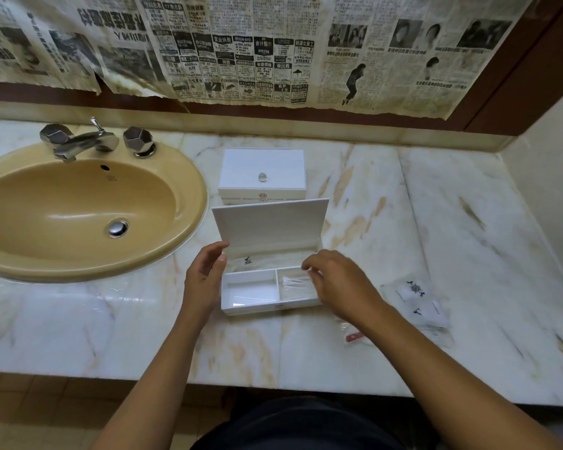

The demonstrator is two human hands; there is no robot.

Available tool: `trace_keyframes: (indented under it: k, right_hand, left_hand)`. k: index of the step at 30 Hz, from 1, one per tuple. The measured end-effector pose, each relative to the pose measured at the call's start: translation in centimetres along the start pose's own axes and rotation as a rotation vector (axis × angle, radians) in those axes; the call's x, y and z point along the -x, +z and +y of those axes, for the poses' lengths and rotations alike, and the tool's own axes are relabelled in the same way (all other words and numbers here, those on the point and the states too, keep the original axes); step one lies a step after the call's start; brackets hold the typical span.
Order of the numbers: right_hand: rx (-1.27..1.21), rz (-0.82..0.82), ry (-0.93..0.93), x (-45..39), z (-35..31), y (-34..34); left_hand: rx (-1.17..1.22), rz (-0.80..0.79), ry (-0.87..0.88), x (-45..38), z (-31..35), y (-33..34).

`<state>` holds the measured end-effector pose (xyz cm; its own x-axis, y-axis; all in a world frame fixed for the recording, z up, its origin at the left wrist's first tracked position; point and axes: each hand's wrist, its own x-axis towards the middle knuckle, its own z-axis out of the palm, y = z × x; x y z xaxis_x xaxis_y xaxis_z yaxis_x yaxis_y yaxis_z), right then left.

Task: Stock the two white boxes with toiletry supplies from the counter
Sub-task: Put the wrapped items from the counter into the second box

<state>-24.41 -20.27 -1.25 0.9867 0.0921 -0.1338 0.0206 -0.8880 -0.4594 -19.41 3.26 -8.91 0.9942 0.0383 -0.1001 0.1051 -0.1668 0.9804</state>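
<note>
An open white box [251,307] sits on the marble counter in front of me, its lid [270,222] standing up at the back. Its back compartment holds a clear packet [257,259] with a dark logo. The front right compartment holds a packet of cotton swabs [294,283]; the front left one is bare. My left hand [205,277] rests against the box's left side, fingers relaxed. My right hand [337,280] hovers over the right compartment, fingertips curled at the swab packet. A second white box [262,172], lid closed with a clear knob, stands behind.
A tan sink [78,216] with a chrome tap [78,142] lies to the left. Several clear toiletry packets [416,300] with logos lie on the counter at the right, with a small red-marked packet [355,336] beside my right forearm. Newspaper covers the wall behind.
</note>
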Motion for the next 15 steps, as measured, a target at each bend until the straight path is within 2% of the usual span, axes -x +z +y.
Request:
trace_keyframes:
  k: [4,10,15]
  right_hand:
    - [0.045,0.049,0.152,-0.4,2.5,-0.7]
    - [0.167,-0.194,0.284,0.2,4.7,0.1]
    - [0.177,-0.248,0.314,0.5,5.5,1.6]
  left_hand:
    - [0.003,0.002,0.011,0.1,0.1,0.1]
    - [-0.009,-0.001,0.011,0.0,0.0,0.1]
    - [-0.021,0.008,0.007,0.1,0.1,0.1]
